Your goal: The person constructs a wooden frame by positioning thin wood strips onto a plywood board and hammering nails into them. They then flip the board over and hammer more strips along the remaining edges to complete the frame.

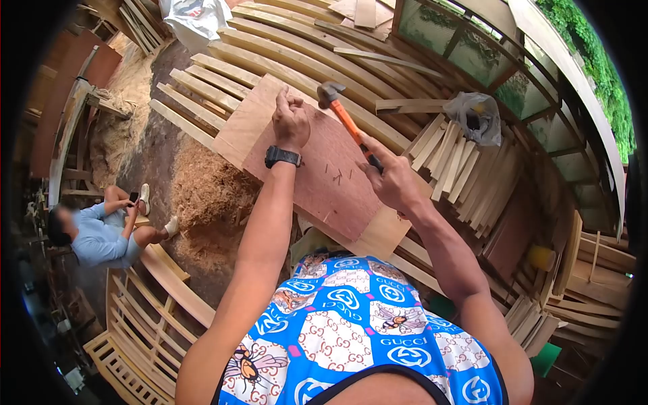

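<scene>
My right hand (393, 179) is wrapped round the black grip of a claw hammer (347, 121) with an orange shaft. Its metal head is raised just to the right of my left hand (291, 121). That hand, with a black watch (283, 156) at the wrist, is pinched closed over the far part of a reddish-brown plywood panel (317, 192); whatever the fingers hold is too small to make out. Several loose nails (337, 177) lie on the panel between my hands. Paler wood pieces show at the panel's far left and near right ends.
Long wooden slats (304, 47) run beneath and beyond the panel. A stack of short battens (459, 162) and a clear plastic bag (474, 116) are at right. Sawdust (206, 189) covers the floor at left, where a seated person (104, 233) holds a phone. Slatted wooden frames (145, 317) stand nearer.
</scene>
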Motion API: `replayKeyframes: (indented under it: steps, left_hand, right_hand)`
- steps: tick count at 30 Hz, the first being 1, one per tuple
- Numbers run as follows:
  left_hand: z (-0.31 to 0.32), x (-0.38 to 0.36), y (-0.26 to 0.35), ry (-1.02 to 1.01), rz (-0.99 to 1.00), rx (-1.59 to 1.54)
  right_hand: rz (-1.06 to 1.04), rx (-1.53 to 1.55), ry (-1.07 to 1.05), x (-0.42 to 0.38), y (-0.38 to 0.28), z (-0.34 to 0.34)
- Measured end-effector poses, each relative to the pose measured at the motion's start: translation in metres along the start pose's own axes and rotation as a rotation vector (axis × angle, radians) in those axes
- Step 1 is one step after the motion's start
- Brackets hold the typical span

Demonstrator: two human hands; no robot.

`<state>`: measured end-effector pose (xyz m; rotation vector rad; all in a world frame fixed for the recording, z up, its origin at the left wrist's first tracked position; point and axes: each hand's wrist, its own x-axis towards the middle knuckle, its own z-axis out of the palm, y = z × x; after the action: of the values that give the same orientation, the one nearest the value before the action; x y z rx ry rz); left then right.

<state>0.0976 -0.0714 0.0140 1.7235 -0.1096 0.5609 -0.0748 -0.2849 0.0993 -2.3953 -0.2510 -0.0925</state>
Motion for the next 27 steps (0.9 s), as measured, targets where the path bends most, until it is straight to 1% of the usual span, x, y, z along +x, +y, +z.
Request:
replayKeyframes:
  steps: [1,3,4,6,7,9,10,11,13,14,15,17,18,19,20,22,24,25,26,27]
  left_hand:
    - [-0.001,0.0,0.001,-0.01,-0.002,-0.004]
    - [-0.001,0.001,0.0,-0.006,-0.014,-0.026]
    - [-0.001,-0.002,-0.001,-0.011,-0.028,-0.044]
    - [-0.002,-0.002,0.0,-0.005,-0.03,-0.022]
    - [-0.002,-0.002,0.002,-0.001,-0.023,-0.004]
    - [-0.002,0.0,-0.006,-0.006,0.011,0.035]
    - [-0.001,0.003,-0.01,-0.002,0.038,0.073]
    - [-0.002,0.001,-0.012,-0.004,0.033,0.074]
    - [0.001,0.003,-0.017,-0.013,-0.013,-0.048]
    - [0.0,0.0,-0.017,-0.008,-0.025,-0.049]
    - [-0.001,0.001,-0.016,-0.006,-0.015,-0.028]
    - [0.0,0.004,-0.017,-0.008,0.002,-0.005]
    - [0.002,0.005,-0.022,-0.013,-0.037,-0.054]
    - [0.004,0.006,-0.026,-0.021,-0.078,-0.102]
    - [0.0,0.003,-0.019,-0.018,-0.006,0.073]
    - [0.001,0.003,-0.022,-0.018,-0.009,0.038]
    - [0.001,0.005,-0.025,-0.022,-0.021,-0.024]
    - [0.002,0.004,-0.027,-0.025,-0.029,-0.024]
    - [0.004,0.006,-0.032,-0.026,-0.036,-0.043]
    - [0.003,0.008,-0.021,-0.027,-0.037,-0.064]
  right_hand:
    - [0.004,0.003,-0.003,-0.004,-0.006,0.0]
    - [-0.159,0.075,0.213,-0.013,-0.014,0.002]
    - [-0.156,0.073,0.203,-0.014,-0.011,0.007]
    - [-0.135,0.208,0.215,-0.016,-0.005,0.02]
    - [-0.133,0.209,0.218,-0.013,-0.002,0.019]
    - [-0.099,0.021,0.063,0.001,0.001,0.009]
    - [-0.105,-0.011,0.023,0.006,0.003,0.004]
    - [-0.102,-0.01,0.019,0.001,-0.003,0.003]
    - [-0.205,0.044,0.151,-0.005,-0.017,-0.002]
    - [-0.291,0.085,0.237,-0.006,-0.019,0.003]
    - [-0.294,0.086,0.234,-0.006,-0.013,0.006]
    - [-0.141,-0.001,0.021,-0.001,0.001,0.011]
    - [-0.148,0.034,0.0,0.005,0.006,0.015]
    - [-0.151,0.035,0.006,0.004,0.011,0.015]
    - [-0.198,0.004,0.025,0.008,0.003,0.007]
    - [-0.228,-0.024,0.037,0.004,-0.008,0.007]
    - [-0.344,0.037,0.242,-0.004,-0.014,0.012]
    - [-0.336,0.037,0.238,-0.003,-0.001,0.019]
    - [-0.267,0.014,0.163,0.002,0.022,0.029]
    - [-0.201,-0.011,0.094,0.009,0.025,0.029]
